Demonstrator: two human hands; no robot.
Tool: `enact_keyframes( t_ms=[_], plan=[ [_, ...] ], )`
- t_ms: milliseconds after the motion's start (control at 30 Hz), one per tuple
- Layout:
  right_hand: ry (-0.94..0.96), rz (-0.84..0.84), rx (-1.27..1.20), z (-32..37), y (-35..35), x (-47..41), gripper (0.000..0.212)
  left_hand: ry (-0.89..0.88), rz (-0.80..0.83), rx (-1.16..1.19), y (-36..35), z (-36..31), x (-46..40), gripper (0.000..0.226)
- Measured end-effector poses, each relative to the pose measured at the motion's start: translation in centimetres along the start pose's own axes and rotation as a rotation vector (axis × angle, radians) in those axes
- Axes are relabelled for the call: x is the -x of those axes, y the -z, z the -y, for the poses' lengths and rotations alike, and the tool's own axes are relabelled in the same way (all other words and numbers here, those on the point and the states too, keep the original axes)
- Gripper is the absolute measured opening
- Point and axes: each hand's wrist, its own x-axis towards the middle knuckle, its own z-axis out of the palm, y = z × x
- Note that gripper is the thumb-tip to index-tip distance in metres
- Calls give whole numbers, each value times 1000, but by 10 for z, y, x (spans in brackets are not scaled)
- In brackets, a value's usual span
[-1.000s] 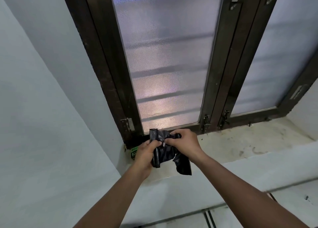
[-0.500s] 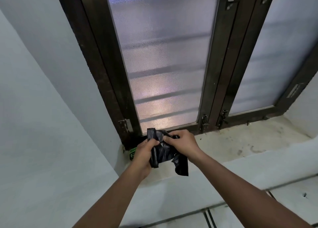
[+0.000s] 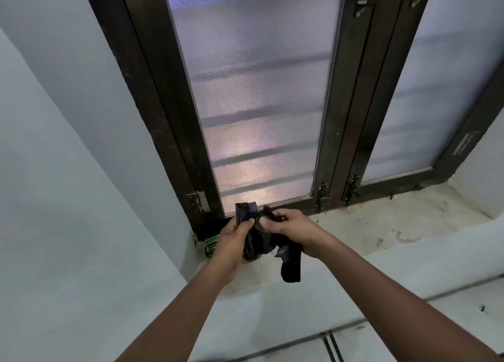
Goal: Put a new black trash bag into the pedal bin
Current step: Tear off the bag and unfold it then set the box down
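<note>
A folded black trash bag is held up over the window sill in front of the frosted window. My left hand pinches its left side, with a folded flap sticking up above the thumb. My right hand grips the right side, and a loose strip of the bag hangs down below that wrist. The two hands are close together, thumbs almost touching. The pedal bin is not in view.
A stained pale window sill runs to the right. A green-labelled packet lies in the sill's left corner behind my left hand. Dark wooden window frames with latches rise behind. White walls stand on the left, and tiled wall lies below.
My hands have worked the bag slightly apart, and the loose strip now hangs lower below my right wrist. Both hands stay in the same place over the sill.
</note>
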Motion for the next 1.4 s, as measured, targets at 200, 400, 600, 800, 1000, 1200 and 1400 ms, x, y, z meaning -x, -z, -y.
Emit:
enact_keyframes(
  t_ms=[200,400,600,800,1000,1200,1400],
  plan=[
    [-34,-75,375,-3,3,-3,16,0,-1,-263,-1,-3,1,12],
    [-102,-297,103,-20,-18,-14,10,-126,-291,-168,-22,9,-1,14],
    [-202,-383,-349,-22,-28,-15,14,-83,-518,110,-33,8,-5,20],
    [-257,-398,-761,-21,-35,-11,16,-22,-557,288,-39,3,-4,15],
    [-303,-296,-1104,-6,-38,-3,18,29,-484,442,-44,-8,-5,13],
    [-239,-115,-897,2,-24,9,34,58,-254,473,-31,-11,-11,34],
    [60,21,144,14,-21,15,26,-57,-136,187,-34,-15,-4,24]
  ],
)
